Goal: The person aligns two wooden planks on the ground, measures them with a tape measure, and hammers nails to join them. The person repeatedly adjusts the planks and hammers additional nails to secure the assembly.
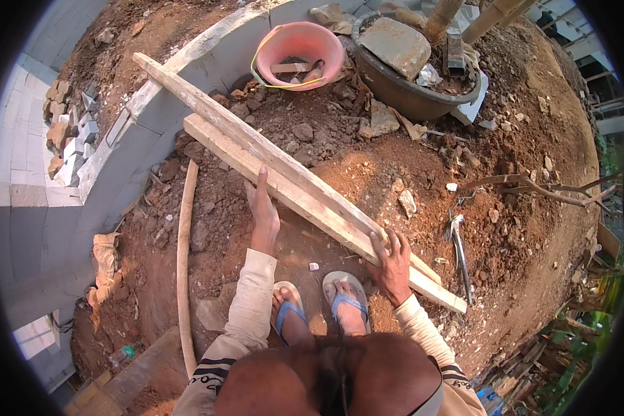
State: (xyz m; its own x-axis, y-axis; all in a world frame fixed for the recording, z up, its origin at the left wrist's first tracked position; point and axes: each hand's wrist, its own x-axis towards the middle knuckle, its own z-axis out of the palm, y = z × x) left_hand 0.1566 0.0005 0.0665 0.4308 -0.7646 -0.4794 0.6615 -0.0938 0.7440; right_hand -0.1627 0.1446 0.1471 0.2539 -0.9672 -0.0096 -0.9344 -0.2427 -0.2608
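Two long pale wooden planks lie slantwise in front of me, side by side and touching along part of their length. The far plank (239, 132) reaches over the block wall at its upper left end. The near plank (305, 206) ends at the lower right. My left hand (263, 215) rests against the side of the near plank, its fingers stretched out and not wrapped round it. Nearer the planks' right end, my right hand (393, 267) is closed on the near plank, its fingertips lying over the wood; its palm side is hidden.
A pink bucket (322, 40) holding small tools and a black tub (388, 87) with a stone slab (395, 47) stand beyond. A hammer-like metal tool (459, 253) lies right. A curved wooden stick (184, 263) lies left, near the grey block wall (128, 163). Stones and branches (534, 186) litter the soil.
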